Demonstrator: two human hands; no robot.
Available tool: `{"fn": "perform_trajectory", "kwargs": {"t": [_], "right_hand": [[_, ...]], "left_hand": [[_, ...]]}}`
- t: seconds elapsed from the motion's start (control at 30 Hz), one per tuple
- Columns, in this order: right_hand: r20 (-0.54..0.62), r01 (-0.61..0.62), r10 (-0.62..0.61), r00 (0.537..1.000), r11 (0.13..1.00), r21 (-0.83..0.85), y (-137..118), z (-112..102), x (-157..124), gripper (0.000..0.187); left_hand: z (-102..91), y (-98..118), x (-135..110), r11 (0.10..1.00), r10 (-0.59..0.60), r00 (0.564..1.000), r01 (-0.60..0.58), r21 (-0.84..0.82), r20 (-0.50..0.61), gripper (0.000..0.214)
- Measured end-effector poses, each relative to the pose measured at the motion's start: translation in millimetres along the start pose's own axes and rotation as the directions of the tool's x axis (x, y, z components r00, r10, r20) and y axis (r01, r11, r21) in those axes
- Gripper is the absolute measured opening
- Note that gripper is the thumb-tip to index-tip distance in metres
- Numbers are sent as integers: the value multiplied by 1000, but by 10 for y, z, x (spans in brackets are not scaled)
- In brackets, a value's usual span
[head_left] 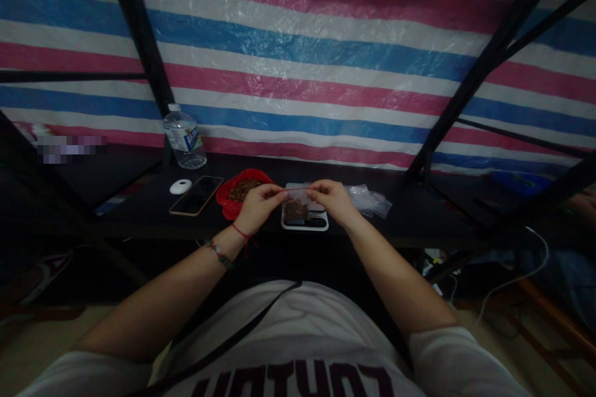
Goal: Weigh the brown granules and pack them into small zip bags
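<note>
My left hand (261, 203) and my right hand (331, 197) both pinch the top edge of a small clear bag (298, 203) with brown bits in it. They hold the bag just above a white kitchen scale (305, 221) on the dark table (419, 217). A red bag (242, 191) open on a pile of the same brown bits lies to the left of my left hand.
A phone (196, 195) and a white mouse (180, 186) lie left of the red bag, with a water bottle (185, 136) behind them. Several empty clear bags (370, 200) lie right of the scale. A striped tarp hangs behind black metal bars.
</note>
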State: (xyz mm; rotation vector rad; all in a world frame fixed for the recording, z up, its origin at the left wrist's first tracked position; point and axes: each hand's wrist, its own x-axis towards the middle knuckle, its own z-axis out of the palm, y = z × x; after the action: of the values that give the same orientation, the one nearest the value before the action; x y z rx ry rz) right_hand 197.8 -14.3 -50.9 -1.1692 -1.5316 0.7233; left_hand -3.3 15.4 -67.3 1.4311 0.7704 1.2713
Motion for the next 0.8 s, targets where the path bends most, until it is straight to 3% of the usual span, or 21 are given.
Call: {"fn": "perform_trajectory", "kwargs": {"t": [0.33, 0.57, 0.8], "right_hand": [[-58, 88, -96, 994, 988, -125, -61, 23, -19, 18], [7, 65, -66, 998, 997, 50, -40, 96, -63, 21], [27, 104, -104, 994, 994, 25, -82, 183, -121, 18]], "left_hand": [[-34, -21, 18, 994, 47, 998, -43, 96, -38, 14], [0, -2, -37, 986, 99, 995, -98, 134, 6, 20], [54, 117, -125, 957, 164, 984, -175, 233, 66, 16]]}}
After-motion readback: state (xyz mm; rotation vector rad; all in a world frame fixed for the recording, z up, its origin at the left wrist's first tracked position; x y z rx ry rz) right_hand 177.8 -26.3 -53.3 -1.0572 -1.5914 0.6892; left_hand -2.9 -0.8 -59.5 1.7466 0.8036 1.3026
